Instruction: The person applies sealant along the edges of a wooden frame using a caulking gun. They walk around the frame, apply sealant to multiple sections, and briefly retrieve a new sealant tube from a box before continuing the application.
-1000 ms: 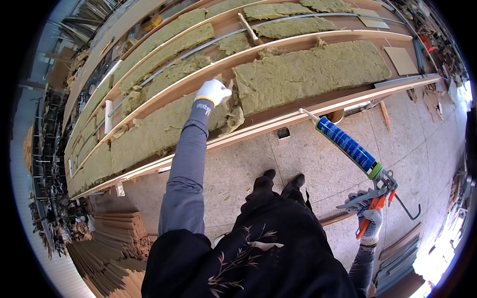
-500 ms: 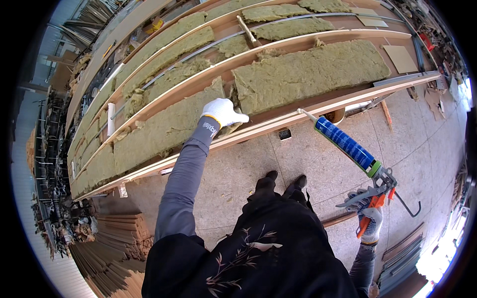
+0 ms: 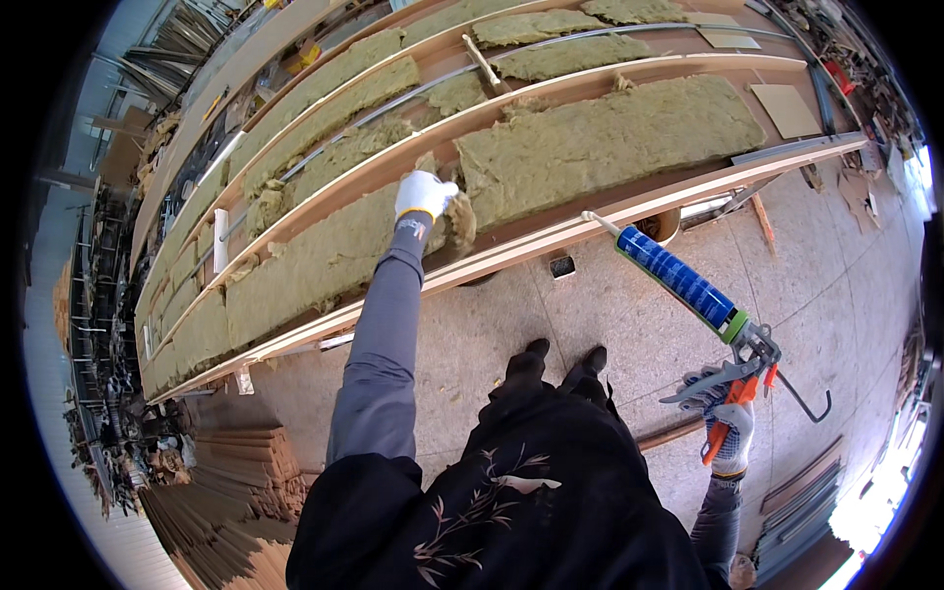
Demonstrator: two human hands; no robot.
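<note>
My left hand (image 3: 423,196), in a white glove, is closed at the near bay of a long wooden frame (image 3: 551,236). A loose scrap of yellowish-green mineral wool (image 3: 458,226) hangs from its fingers, over the gap between two wool batts. The left batt (image 3: 315,251) lies beneath this hand and the larger right batt (image 3: 610,147) just beyond it. Low on the right, my gloved right hand (image 3: 730,433) grips the orange handle of a caulking gun (image 3: 752,359). Its blue cartridge (image 3: 678,277) tilts up-left, with the pale nozzle near the frame's front rail.
More wool batts (image 3: 570,57) fill the frame's far bays, and a small wooden crosspiece (image 3: 482,61) stands among them. Below the front rail are a bucket (image 3: 669,228) and a small dark box (image 3: 562,266) on the floor. Stacked wooden strips (image 3: 241,472) lie at lower left.
My left hand has moved slightly up and left, and the wool scrap now shows lifted in its fingers. The caulking gun in my right hand has barely shifted.
</note>
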